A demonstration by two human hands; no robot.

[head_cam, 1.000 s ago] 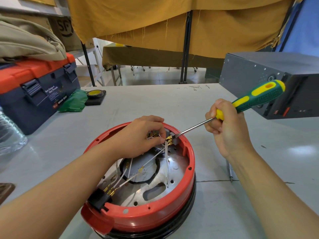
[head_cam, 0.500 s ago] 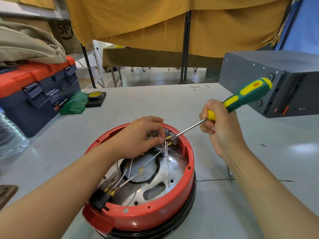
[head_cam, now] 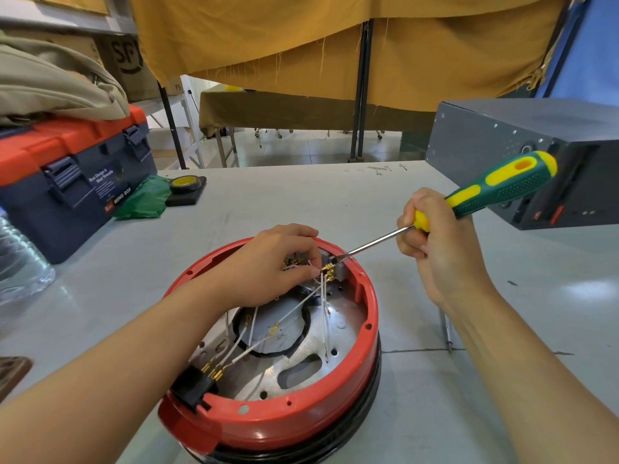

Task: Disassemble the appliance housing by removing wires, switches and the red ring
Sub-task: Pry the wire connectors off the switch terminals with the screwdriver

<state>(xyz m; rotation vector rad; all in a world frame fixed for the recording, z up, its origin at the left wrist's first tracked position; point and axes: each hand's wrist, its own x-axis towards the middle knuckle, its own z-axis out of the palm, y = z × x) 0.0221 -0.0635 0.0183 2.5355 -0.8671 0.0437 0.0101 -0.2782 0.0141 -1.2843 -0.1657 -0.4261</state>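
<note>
The round appliance housing lies upside down on the grey table, its red ring [head_cam: 370, 333] on a black base. White wires [head_cam: 291, 313] with brass terminals cross the metal plate inside. A grey switch block [head_cam: 341, 274] sits at the ring's far inner wall, a black connector block [head_cam: 192, 386] at the near rim. My left hand [head_cam: 268, 266] reaches inside and pinches the wires at the grey switch. My right hand [head_cam: 432, 249] grips a green-and-yellow screwdriver [head_cam: 495, 189], whose tip touches the top of the grey switch.
A blue and red toolbox [head_cam: 67, 175] stands at the left, with a green bag [head_cam: 147, 199] and a tape roll [head_cam: 186, 185] beside it. A dark metal box [head_cam: 536, 155] stands at the right. A plastic bottle [head_cam: 20, 262] is at the far left. A thin metal tool [head_cam: 447, 333] lies under my right forearm.
My right hand has kept the screwdriver's tip at the grey switch while the handle shifted slightly. My left hand has stayed on the wires.
</note>
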